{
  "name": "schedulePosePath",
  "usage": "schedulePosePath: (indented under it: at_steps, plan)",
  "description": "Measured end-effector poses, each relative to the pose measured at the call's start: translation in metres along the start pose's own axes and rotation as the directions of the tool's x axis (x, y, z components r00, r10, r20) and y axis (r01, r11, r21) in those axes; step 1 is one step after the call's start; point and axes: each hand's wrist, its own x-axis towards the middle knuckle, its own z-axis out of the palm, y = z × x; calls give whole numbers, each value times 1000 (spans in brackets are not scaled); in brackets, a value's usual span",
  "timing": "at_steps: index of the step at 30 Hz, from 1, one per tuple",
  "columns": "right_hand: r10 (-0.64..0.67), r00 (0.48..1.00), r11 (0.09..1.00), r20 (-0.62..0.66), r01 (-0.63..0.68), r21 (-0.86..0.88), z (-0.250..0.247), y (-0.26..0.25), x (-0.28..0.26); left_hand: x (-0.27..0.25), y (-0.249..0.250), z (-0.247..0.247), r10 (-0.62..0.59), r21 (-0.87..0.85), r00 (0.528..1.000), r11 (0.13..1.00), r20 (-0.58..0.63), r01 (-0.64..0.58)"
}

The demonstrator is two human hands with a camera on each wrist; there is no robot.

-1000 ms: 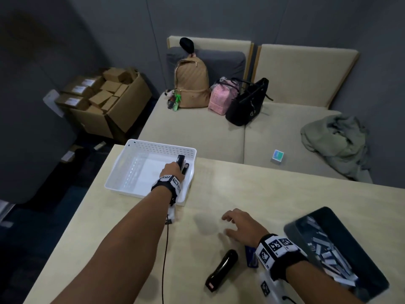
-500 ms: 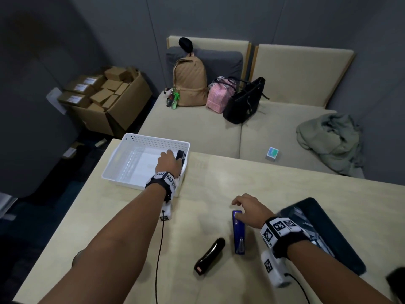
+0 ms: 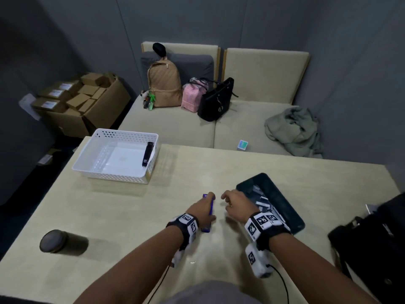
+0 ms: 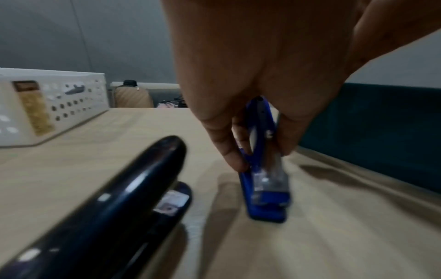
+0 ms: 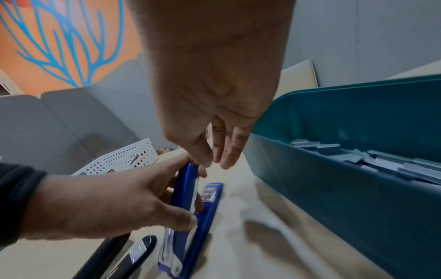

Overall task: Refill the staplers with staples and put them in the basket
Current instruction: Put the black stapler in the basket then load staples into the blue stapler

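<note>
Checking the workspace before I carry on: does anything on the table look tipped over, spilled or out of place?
One thing: a dark cylindrical container lies on its side near the table's left edge, away from the work. Nothing looks spilled. The one black stapler in the white perforated basket leans against its right wall.

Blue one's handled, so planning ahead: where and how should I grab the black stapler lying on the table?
Take the black stapler across its rounded top arm, mid-length, from above, thumb and fingers on the long sides. It lies flat just left of the blue stapler, so come in from its free left side.
</note>
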Motion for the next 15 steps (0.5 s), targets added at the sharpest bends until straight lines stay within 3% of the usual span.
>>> schedulePosePath:
  at_steps: [4, 7, 12, 15]
  plan:
    - [43, 999, 999, -11, -43, 6, 7, 11, -21, -10, 20, 15, 141, 233, 989, 961, 38, -146]
    - [127, 990, 989, 62, -122, -80, 20, 20, -35, -20, 22, 16, 208, 268, 976, 939, 55, -216]
    - [90, 952, 963, 294, -8, -268, 41, 28, -51, -37, 19, 14, 306, 201, 950, 928, 64, -312]
    - [30, 953, 898, 303, 107, -426, 49, 31, -58, -50, 13, 11, 357, 44, 934, 933, 9, -357]
